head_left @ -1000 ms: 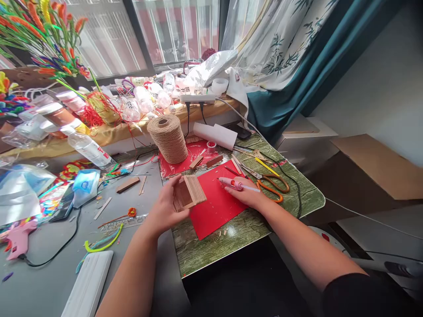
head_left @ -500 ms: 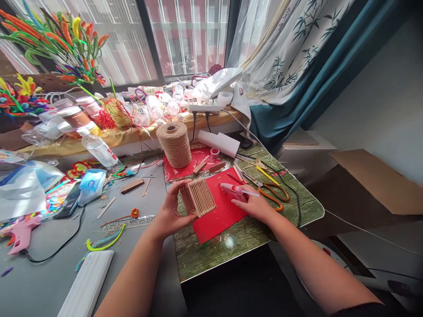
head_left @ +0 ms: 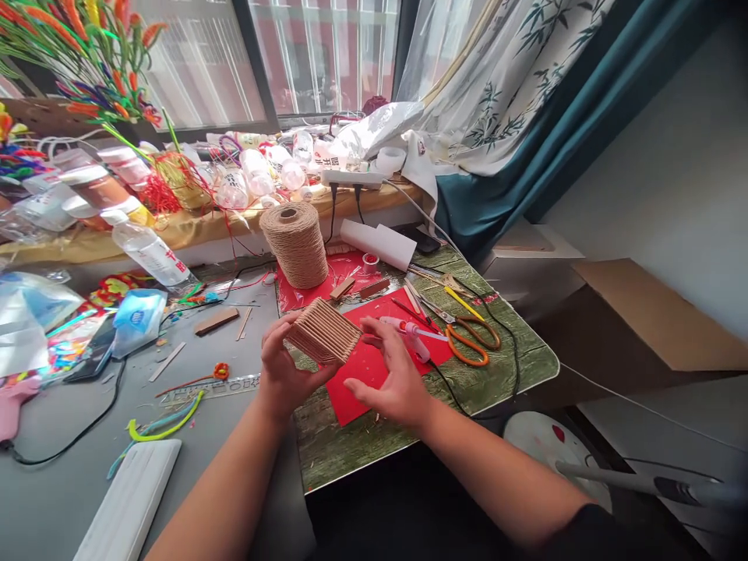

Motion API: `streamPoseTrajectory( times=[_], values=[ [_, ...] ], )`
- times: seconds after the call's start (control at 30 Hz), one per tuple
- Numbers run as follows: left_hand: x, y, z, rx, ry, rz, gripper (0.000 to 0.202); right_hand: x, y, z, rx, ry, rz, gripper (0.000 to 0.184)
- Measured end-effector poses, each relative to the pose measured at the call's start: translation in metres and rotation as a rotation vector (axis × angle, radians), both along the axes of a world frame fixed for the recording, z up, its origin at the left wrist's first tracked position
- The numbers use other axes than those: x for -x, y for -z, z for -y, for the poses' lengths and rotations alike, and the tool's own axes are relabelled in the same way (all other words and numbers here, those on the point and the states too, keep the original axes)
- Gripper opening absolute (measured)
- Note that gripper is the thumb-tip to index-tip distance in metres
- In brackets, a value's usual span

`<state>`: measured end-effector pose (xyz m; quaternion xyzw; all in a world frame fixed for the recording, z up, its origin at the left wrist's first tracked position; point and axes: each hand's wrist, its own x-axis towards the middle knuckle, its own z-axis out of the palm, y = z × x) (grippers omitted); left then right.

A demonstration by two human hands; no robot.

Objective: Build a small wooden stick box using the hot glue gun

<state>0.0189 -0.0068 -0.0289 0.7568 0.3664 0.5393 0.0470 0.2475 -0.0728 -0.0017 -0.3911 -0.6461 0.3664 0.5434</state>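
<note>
Craft-stick box [head_left: 323, 340] sits tilted in your left hand [head_left: 284, 374], thumb and fingers clamped on its near-left side. It is lifted above the red paper sheet [head_left: 377, 306], in front of the jute twine spool [head_left: 295, 243]. Your right hand [head_left: 393, 383] hovers just right of the box, fingers spread, gripping nothing. A pink glue pen [head_left: 409, 333] and orange-handled scissors [head_left: 471, 343] lie right of the spool.

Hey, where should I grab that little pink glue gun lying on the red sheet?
Take the small pink plastic glue gun by its stubby handle, which points toward you, coming from the near side with the right hand; the nozzle faces left and may be hot.
</note>
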Motion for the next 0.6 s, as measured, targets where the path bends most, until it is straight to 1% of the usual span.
streamPoseTrajectory(
  times=[0.07,0.1,0.17,0.23,0.33,0.4,0.47,0.53,0.6],
  values=[
    [0.000,0.003,-0.001,0.013,-0.063,0.024,0.119,0.022,0.001,-0.016,0.068,-0.062,-0.115,0.097],
    [0.000,0.004,-0.002,0.010,-0.085,0.032,0.118,0.031,0.003,-0.021,0.092,-0.075,-0.156,0.095],
    [0.001,0.006,-0.002,0.007,-0.115,0.038,0.115,0.043,0.007,-0.030,0.112,-0.068,-0.222,0.085],
    [0.001,0.008,-0.002,0.039,-0.144,0.033,0.115,0.048,0.013,-0.036,0.116,-0.054,-0.291,0.075],
    [-0.001,0.006,-0.001,0.143,-0.133,0.024,0.116,0.044,0.023,-0.049,0.148,-0.078,-0.398,0.069],
    [-0.001,0.004,-0.002,0.225,-0.072,0.046,0.109,0.037,0.032,-0.061,0.212,-0.163,-0.456,0.066],
    [0.002,0.001,-0.004,0.350,0.040,0.118,0.096,0.030,0.040,-0.071,0.306,-0.260,-0.509,0.064],
    [0.006,0.001,-0.008,0.506,0.185,0.229,0.081,0.025,0.045,-0.079,0.383,-0.296,-0.558,0.063],
    [0.011,0.002,-0.011,0.623,0.304,0.327,0.071,0.023,0.048,-0.082,0.419,-0.296,-0.591,0.064]
  ],
)
